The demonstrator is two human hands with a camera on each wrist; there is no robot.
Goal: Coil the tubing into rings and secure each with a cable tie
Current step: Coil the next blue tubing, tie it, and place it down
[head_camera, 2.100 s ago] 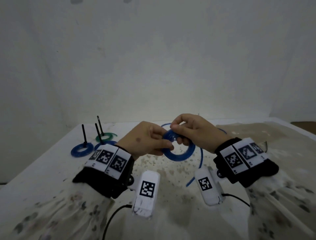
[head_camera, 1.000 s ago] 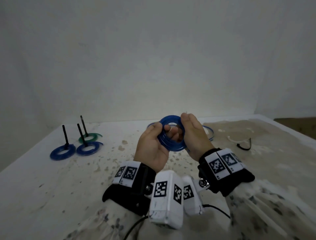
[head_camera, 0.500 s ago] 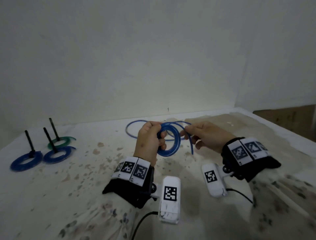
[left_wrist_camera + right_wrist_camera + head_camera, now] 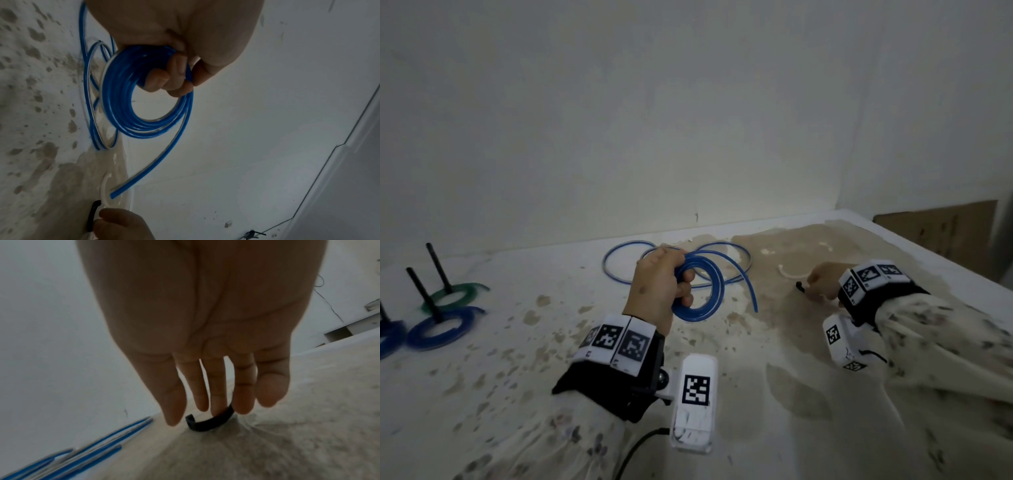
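My left hand [image 4: 659, 286] grips a coil of blue tubing [image 4: 700, 291] held just above the table, fingers curled through the ring [image 4: 123, 104]. The coil's free end [image 4: 754, 303] hangs loose to the right. More blue tubing loops [image 4: 619, 265] lie on the table behind it. My right hand [image 4: 822, 281] is down on the table to the right, fingers straight, their tips touching a curved black cable tie [image 4: 207, 424]. The tie's end shows left of that hand [image 4: 800, 286].
Finished rings lie at the far left: two blue ones [image 4: 441, 330] and a green one [image 4: 453, 294], each with a black tie tail sticking up. A white cable tie [image 4: 792, 274] lies near my right hand. The stained table [image 4: 722, 342] ends at a wall behind.
My right hand let go of the tubing and moved right and down to the black cable tie. The left hand alone now holds the coil, whose end has sprung loose.
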